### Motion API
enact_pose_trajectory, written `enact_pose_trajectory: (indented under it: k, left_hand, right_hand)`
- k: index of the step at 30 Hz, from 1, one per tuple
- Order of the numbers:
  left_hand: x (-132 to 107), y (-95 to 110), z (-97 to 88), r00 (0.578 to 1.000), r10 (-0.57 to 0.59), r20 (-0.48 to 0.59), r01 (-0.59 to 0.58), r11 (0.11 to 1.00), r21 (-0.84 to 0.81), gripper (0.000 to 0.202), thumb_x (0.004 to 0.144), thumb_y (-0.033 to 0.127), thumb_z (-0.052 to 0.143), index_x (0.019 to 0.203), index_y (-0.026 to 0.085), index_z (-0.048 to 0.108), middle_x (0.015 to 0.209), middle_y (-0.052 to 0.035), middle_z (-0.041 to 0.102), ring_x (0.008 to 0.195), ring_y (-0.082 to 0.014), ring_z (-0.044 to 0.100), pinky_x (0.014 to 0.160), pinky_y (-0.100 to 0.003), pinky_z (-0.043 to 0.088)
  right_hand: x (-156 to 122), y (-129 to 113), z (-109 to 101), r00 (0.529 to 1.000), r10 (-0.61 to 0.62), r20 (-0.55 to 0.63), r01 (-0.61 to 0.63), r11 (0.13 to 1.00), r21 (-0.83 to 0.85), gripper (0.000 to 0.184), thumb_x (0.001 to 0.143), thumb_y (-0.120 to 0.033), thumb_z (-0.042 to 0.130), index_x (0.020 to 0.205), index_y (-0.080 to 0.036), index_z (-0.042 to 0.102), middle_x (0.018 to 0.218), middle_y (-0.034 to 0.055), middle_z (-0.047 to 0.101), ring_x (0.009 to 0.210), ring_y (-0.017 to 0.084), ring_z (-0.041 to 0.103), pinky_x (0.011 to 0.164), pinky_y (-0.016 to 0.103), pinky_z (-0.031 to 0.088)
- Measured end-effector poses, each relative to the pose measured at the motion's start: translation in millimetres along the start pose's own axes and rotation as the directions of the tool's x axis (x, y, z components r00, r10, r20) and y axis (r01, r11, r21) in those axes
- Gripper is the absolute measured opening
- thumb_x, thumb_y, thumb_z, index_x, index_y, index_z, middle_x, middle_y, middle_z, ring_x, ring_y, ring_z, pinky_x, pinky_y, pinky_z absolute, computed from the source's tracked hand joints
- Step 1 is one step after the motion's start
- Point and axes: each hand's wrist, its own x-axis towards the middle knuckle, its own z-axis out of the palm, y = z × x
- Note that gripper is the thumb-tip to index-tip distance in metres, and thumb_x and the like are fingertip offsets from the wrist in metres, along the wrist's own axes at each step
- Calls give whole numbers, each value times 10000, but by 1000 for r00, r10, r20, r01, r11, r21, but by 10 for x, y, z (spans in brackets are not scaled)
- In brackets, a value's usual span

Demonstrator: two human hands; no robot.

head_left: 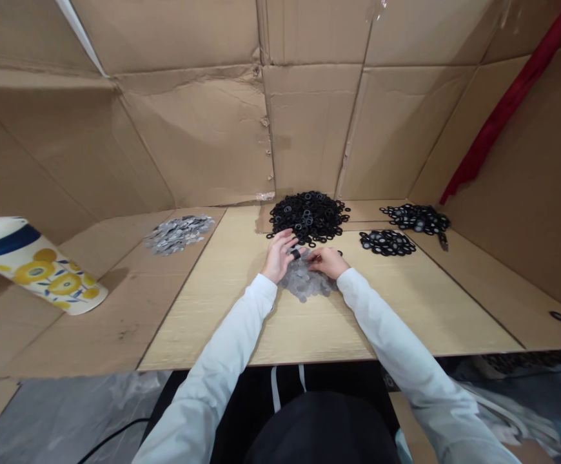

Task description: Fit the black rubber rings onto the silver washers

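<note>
My left hand (280,254) and my right hand (327,261) meet over a small heap of grey round discs (307,283) on the pale wooden board (309,322). A black rubber ring (296,254) is pinched at the fingertips of my left hand. My right hand rests with curled fingers on the grey discs, thumb and fingers pressed together; what they hold is too small to make out. Just beyond my hands lies a large pile of black rings (308,216).
Another heap of grey discs (178,233) lies at the left. Two groups of black rings with grey centres (387,242) (416,218) lie at the right. Cardboard walls (213,129) enclose the board. A white cup with yellow flowers (33,264) lies at far left. One loose ring (558,316) sits at right.
</note>
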Motion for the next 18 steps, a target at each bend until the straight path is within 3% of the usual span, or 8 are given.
enact_pose_trajectory:
  k: [6, 13, 16, 18]
  left_hand:
    - [-12, -17, 4, 1000, -20, 13, 20, 999, -49, 244, 631, 197, 597, 874, 188, 577, 1234, -48, 491, 1157, -264, 464, 891, -473, 474]
    - [-13, -28, 14, 999, -49, 9, 50, 997, -53, 247, 621, 180, 596, 868, 182, 576, 1214, -58, 490, 1125, -266, 483, 866, -483, 487]
    - [-12, -28, 11, 998, -56, 5, 56, 997, -56, 264, 618, 183, 595, 880, 181, 571, 1213, -62, 493, 1133, -267, 473, 871, -474, 486]
    - [-17, -26, 14, 998, -59, 9, 60, 996, -64, 271, 617, 189, 593, 887, 185, 568, 1218, -62, 496, 1154, -270, 458, 879, -468, 483]
  right_hand:
    - [-25, -21, -145, 984, 155, -89, -142, 981, 134, 226, 620, -72, 663, 832, -138, 700, 649, 51, 692, 666, 182, 655, 694, 274, 500]
    - [9, 44, -104, 992, 73, -101, -39, 953, 301, 7, 652, -169, 643, 656, -173, 646, 653, 24, 676, 639, 169, 632, 691, 300, 499]
    - [30, 58, -66, 988, 45, -148, 16, 922, 387, 56, 671, -225, 626, 662, -186, 587, 677, 8, 655, 690, 157, 611, 709, 306, 493]
    - [24, 26, -59, 986, 70, -149, 20, 845, 534, 132, 688, -294, 619, 685, -199, 527, 738, 3, 651, 728, 154, 609, 704, 314, 500]
